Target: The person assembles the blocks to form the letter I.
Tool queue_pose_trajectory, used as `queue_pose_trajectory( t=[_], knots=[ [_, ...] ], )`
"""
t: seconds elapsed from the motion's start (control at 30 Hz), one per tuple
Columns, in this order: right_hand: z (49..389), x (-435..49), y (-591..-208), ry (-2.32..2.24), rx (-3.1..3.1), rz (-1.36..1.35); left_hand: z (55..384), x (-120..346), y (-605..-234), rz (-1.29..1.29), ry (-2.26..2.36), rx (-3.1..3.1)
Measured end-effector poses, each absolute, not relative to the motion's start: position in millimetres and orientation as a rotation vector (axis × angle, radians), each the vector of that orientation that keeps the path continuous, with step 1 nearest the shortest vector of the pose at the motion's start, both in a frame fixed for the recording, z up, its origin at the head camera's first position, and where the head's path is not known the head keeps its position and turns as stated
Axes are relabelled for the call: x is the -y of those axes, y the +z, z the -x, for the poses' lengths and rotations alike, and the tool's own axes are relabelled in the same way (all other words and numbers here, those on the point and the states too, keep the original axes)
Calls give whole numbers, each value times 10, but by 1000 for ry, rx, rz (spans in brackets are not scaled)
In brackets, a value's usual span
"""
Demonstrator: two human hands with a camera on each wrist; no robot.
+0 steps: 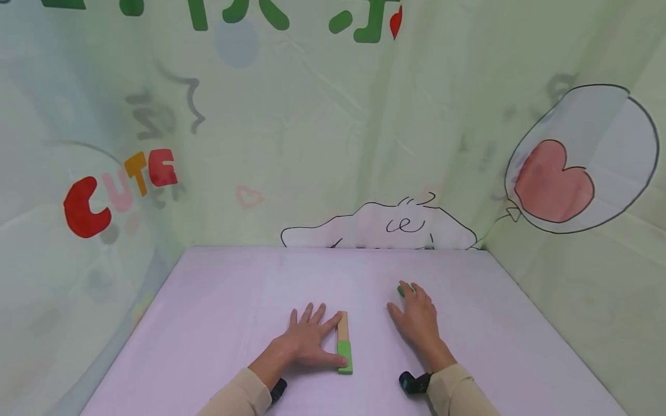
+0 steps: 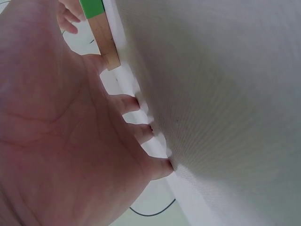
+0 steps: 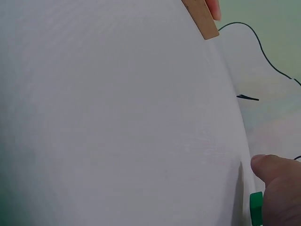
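Note:
In the head view, a narrow bare-wood piece [image 1: 343,330] lies lengthwise on the table, end to end with a slightly wider bright green piece [image 1: 344,349]. My left hand [image 1: 307,344] is spread beside them, its thumb on the green piece and its index fingertip at the wood's far end. The left wrist view has its other fingertips on the tabletop. Farther right, my right hand [image 1: 420,320] reaches over a small green piece [image 1: 400,291], mostly hidden under its fingers. Its thumb stands apart from that piece in the right wrist view.
The pale tabletop [image 1: 218,300] ends at a hanging printed cloth [image 1: 312,144] at the back and sides. Dark wrist-worn devices sit by both cuffs, the right one [image 1: 413,382] showing more plainly.

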State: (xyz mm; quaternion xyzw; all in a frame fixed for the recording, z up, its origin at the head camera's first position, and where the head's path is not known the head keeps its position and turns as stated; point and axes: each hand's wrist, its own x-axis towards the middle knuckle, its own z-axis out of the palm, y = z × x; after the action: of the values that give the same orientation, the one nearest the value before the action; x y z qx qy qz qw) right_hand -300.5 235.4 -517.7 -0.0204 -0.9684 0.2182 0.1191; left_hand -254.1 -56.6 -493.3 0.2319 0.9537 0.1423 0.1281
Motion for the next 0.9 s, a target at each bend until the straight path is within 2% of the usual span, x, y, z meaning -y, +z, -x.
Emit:
queue_pose_trajectory(
  t=[0.9],
  knots=[
    [3284, -2506, -5279, 621, 2827, 232, 2581, 555, -4949, -658, 371, -2778]
  ],
)
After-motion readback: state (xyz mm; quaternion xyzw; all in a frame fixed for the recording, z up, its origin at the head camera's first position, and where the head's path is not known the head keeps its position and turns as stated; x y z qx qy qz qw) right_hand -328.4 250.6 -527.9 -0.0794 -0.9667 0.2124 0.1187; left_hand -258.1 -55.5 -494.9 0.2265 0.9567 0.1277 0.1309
